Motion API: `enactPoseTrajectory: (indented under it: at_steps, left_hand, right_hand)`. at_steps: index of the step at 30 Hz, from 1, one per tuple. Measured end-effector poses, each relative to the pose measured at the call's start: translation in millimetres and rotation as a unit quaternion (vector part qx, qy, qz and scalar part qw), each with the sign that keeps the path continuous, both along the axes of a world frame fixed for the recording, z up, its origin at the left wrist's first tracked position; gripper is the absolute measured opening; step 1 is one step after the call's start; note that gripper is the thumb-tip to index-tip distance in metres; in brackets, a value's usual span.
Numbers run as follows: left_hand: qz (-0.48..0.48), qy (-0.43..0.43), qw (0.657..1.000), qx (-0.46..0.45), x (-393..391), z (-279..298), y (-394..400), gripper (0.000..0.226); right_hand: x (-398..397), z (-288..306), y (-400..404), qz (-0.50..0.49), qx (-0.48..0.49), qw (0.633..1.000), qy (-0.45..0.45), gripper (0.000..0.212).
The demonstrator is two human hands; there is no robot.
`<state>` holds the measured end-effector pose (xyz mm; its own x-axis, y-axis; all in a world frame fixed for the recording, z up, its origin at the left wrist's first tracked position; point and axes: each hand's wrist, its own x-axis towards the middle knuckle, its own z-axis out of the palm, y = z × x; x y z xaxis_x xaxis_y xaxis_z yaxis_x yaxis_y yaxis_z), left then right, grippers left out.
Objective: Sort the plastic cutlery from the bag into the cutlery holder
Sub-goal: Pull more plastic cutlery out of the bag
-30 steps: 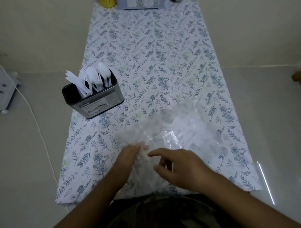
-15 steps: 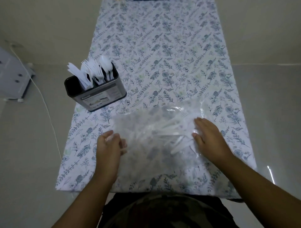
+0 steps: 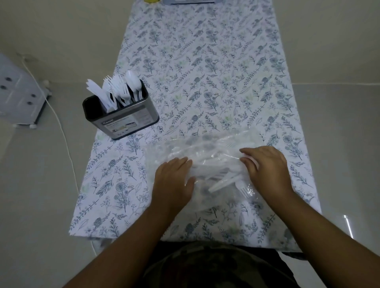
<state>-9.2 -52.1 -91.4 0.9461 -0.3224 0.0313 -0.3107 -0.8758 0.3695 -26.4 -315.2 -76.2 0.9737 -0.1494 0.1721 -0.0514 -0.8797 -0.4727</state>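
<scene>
My hands on the bag

I laid my left hand (image 3: 174,178) and right hand (image 3: 265,166) flat, fingers straight, on the bag (image 3: 205,152); the holder (image 3: 123,117) stood near.

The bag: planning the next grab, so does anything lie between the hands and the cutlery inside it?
Yes: the clear plastic bag itself. Its film covers the white plastic cutlery; left hand and right hand rest on its outside.

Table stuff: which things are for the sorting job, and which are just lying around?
For the job: clear bag, loose cutlery inside it, cutlery holder, left hand, right hand.

Just there: yellow thing, grey board, white cord.
</scene>
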Motion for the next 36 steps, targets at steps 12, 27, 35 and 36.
enactPoseTrajectory:
  at_steps: [12,27,35,36]
  left_hand:
    - [0.007,0.017,0.992,-0.123,-14.3,-5.0,18.0,0.042]
    - [-0.028,-0.018,0.992,-0.119,-13.0,5.6,27.3,0.037]
    - [0.018,-0.001,0.995,-0.103,-17.7,-13.1,61.2,0.030]
    - [0.022,0.002,0.993,-0.113,-18.8,-13.0,61.4,0.029]
  right_hand:
    - [-17.3,54.3,26.0,0.057,-0.008,0.997,-0.056,0.007]
    - [-21.8,13.7,49.4,0.004,-0.032,0.993,0.116,0.041]
    - [-19.3,35.9,61.8,0.006,-0.075,0.997,-0.015,0.017]
    - [-18.4,47.9,66.7,0.006,-0.073,0.997,-0.032,0.017]
